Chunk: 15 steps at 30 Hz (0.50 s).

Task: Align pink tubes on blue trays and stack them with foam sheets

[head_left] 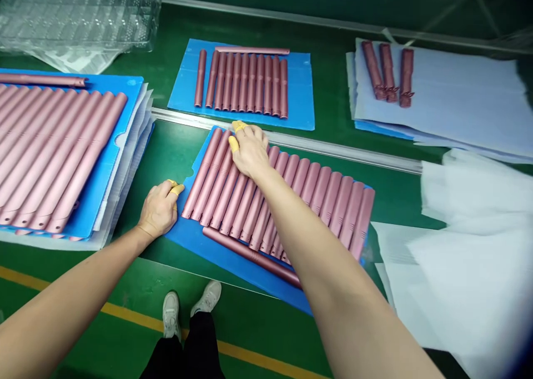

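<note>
The right hand (250, 151) is pressing spread flat on the pink tubes (328, 201), probably aluminum, lying on a blue sheet (200, 246), while the left hand (158, 210) is bracing curled fingers against their ends, squaring the row nicely.
</note>
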### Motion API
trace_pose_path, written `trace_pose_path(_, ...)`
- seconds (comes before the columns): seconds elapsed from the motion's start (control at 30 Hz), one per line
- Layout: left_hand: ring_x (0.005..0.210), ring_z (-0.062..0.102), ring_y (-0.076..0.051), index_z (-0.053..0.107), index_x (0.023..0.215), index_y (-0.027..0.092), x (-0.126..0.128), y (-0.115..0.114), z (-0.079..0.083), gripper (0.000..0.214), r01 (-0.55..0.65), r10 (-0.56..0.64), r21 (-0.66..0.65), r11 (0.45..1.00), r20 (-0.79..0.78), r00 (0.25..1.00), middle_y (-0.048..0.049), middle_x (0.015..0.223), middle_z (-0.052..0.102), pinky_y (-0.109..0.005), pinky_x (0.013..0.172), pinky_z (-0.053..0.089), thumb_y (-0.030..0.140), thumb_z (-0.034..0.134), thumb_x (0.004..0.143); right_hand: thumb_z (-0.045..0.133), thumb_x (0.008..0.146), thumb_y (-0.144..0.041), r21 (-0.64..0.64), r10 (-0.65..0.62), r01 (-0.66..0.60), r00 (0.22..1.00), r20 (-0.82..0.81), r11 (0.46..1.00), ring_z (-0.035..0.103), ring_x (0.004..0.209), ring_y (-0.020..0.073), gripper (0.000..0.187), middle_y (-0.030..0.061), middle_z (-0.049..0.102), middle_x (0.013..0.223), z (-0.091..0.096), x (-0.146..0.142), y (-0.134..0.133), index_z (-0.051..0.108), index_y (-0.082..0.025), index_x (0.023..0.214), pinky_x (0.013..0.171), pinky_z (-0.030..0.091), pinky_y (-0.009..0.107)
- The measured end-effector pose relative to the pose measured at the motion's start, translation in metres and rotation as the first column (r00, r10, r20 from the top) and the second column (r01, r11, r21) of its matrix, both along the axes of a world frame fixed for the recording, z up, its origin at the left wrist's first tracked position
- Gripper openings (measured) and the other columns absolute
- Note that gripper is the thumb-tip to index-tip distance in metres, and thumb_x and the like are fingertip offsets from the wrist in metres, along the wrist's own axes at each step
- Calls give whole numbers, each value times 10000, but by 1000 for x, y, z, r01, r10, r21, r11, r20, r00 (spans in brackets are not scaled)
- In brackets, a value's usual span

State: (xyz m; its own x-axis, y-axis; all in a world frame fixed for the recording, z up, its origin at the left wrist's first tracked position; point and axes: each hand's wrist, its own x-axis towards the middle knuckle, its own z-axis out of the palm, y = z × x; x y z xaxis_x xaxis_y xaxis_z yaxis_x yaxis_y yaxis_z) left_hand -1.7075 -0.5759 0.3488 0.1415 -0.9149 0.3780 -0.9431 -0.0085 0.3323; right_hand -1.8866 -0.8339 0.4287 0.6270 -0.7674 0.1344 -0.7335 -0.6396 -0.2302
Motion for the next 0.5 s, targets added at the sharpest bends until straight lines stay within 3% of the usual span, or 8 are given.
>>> trace_pose_path(0.13,968,663,-284,765,1254,167,-2,0,-3,418,-6,6,-1,1000,-11,1000,-159,1151,681,-405,824,521,116,501,934,254,1087,-342,-57,-186,191,979,82,980,449,1460,403,629,222,555,1603,5,-42,-9,504,-135,1626,1196,406,637)
trace_pose_path(0.27,967,667,-287,767,1260,143,-2,1,-4,438,13,-12,-32,999,33,999,-160,1127,678,-400,818,522,94,500,916,320,1080,-389,-11,-211,210,977,-39,978,500,1361,430,601,259,603,1511,5,-71,-3,584,-104,1539,1138,437,659)
trace_pose_path(0.5,935,655,-285,756,1272,145,-1,3,-3,433,-2,1,5,1000,87,996,-154,1144,672,-401,846,540,100,504,922,315,1091,-337,-20,-180,179,976,-122,984,465,1377,418,583,259,579,1523,5,-63,7,572,-92,1555,1174,393,637)
